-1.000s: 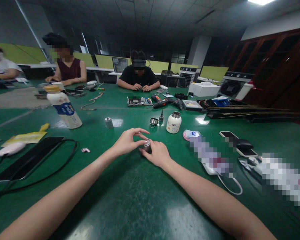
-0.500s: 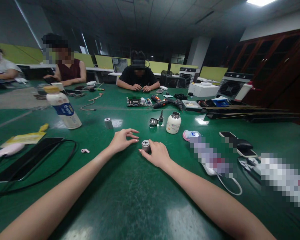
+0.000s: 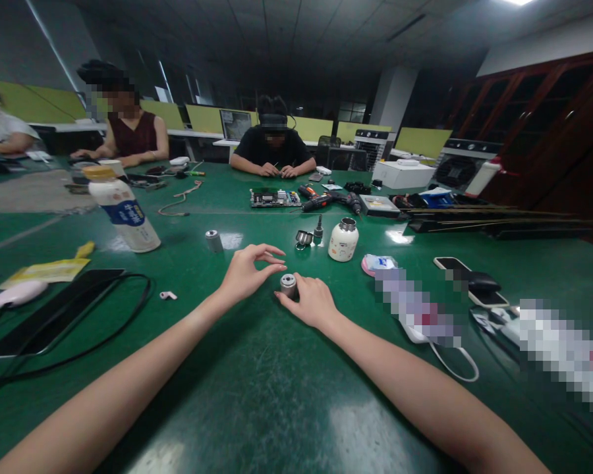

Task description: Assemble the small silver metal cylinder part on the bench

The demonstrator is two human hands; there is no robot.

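On the green table (image 3: 257,395), upright metal cylinder (image 3: 287,287), right hand (image 3: 313,301) gripping it between thumb and fingers, left hand (image 3: 247,273) just beside it, thumb and fingers spread, farther left, bottle (image 3: 123,205) with blue label (image 3: 128,214), lettering illegible.

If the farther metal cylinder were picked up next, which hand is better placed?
Likely the left hand: it looks empty, fingers apart, and sits nearer the farther cylinder, while the right hand holds the nearer cylinder.
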